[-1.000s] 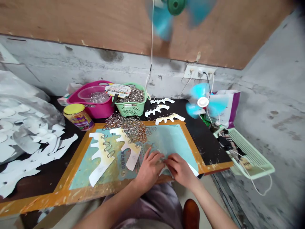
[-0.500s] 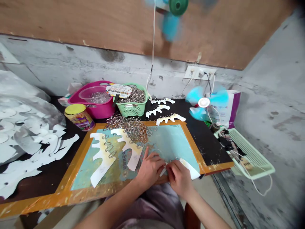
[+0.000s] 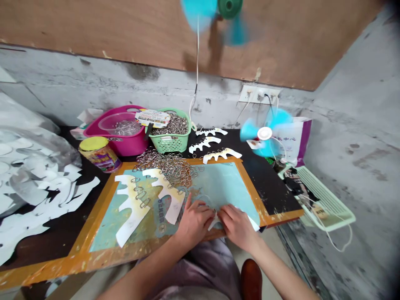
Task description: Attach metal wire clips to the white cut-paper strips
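Note:
A white toothed cut-out (image 3: 255, 224) lies near the front edge of the mat, mostly covered by my hands. My left hand (image 3: 194, 221) pinches one of its narrow tabs, with the index finger stretched away from the rest. My right hand (image 3: 238, 227) lies over the same piece, fingertips pressed together at the tab, close to the left fingertips. Any ring between the fingertips is hidden. To the left on the mat are two similar pieces, a cut-out with metal rings along its edge (image 3: 133, 210) and a second ringed cut-out (image 3: 175, 204). Beyond them spreads a pile of loose metal rings (image 3: 181, 170).
Behind the mat (image 3: 226, 179) stand a yellow-lidded can (image 3: 101, 156), a pink basket (image 3: 131, 143) and a green basket of rings (image 3: 171, 141). A bag of white cut-outs (image 3: 34, 166) fills the left. A small fan (image 3: 265, 133) spins near a green tray (image 3: 334, 204) at right.
My right hand has flattened and spread over the cut-out, covering more of it. My left hand keeps its pinch. The whole view has shifted slightly.

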Motion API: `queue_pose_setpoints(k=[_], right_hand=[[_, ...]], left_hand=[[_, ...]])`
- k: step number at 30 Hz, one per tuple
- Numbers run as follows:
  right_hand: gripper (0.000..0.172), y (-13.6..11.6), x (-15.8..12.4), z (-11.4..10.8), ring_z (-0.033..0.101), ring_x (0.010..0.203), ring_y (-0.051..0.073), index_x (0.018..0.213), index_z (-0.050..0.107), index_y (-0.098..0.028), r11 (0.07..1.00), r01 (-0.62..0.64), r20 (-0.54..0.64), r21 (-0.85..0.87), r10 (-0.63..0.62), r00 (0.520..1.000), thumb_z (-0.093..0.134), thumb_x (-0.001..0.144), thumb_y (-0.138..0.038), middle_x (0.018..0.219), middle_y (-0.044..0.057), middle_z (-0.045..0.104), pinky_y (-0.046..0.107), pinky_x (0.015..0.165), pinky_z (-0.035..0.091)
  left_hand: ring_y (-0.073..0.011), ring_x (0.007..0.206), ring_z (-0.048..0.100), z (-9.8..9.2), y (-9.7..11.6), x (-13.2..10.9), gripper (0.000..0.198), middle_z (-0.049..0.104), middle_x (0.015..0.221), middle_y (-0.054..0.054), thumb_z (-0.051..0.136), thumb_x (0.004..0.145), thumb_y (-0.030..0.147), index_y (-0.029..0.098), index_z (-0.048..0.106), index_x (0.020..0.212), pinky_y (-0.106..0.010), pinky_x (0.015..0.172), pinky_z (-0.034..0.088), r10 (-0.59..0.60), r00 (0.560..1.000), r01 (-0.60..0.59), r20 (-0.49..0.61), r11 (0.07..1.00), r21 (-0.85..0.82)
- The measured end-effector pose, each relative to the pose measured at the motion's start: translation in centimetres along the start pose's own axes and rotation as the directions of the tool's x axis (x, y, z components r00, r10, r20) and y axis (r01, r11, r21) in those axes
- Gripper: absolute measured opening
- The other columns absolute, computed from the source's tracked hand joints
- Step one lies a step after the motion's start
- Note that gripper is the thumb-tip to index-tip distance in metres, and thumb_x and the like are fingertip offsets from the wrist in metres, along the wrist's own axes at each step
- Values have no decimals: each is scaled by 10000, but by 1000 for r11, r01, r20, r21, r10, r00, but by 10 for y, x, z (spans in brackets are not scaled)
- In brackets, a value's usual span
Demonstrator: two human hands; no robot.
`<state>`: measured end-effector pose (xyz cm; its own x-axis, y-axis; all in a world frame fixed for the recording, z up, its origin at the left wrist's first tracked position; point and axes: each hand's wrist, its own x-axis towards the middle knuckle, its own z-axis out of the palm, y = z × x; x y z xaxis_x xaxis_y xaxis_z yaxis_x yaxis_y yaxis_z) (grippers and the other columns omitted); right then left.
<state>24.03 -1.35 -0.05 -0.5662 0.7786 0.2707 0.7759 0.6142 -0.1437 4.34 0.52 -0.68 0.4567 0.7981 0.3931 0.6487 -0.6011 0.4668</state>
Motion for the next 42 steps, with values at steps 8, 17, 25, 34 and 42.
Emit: queue_pose_setpoints(k=[8, 17, 25, 34, 42], right_hand=[[259, -10, -14, 10, 569, 857, 263, 1005, 639, -152, 996, -23, -143, 82, 34, 989, 451, 877, -29, 953, 123, 635, 388, 717, 521], [563, -9, -19, 20, 582, 1086, 289, 1410, 373, -163, 947, -8, -274, 322, 101, 956, 450, 864, -51, 1128, 118, 662, 554, 1007, 454], [636, -13, -16, 25, 626, 1018, 292, 1502, 241, -135, 975, 43, -258, 218, 15, 966, 473, 909, -117, 1084, 123, 699, 598, 1061, 415], [553, -13, -16, 24, 606, 1064, 281, 1456, 298, -132, 976, 12, -242, 219, 42, 969, 457, 926, -130, 1148, 126, 684, 586, 1089, 376], [411, -15, -12, 19, 611, 991, 263, 1275, 451, -173, 961, -47, -252, 272, 118, 960, 498, 874, -92, 1057, 87, 700, 575, 1094, 344]], left_hand=[[-230, 983, 628, 0, 1, -1, 109, 750, 874, 18, 642, 885, 198, 269, 720, 911, -667, 1165, 90, 132, 991, -132, 6, 988, 81], [-232, 955, 647, -2, 5, 1, 143, 739, 880, 0, 655, 883, 351, 241, 694, 965, -626, 1193, 73, 226, 974, -225, 4, 967, 120], [-241, 1065, 622, -19, -2, 7, 188, 676, 1202, -87, 613, 875, 243, 222, 688, 1046, -547, 1120, 334, 245, 954, -255, 173, 966, 35], [-167, 950, 614, -29, -25, 36, 178, 672, 869, -40, 425, 972, 107, 169, 590, 950, -474, 1201, 204, 631, 720, -662, 288, 750, 12], [-145, 799, 607, -32, -37, 31, 202, 653, 823, -18, 365, 951, 46, 166, 526, 967, -487, 1179, 234, 517, 793, -531, 321, 846, -51]])
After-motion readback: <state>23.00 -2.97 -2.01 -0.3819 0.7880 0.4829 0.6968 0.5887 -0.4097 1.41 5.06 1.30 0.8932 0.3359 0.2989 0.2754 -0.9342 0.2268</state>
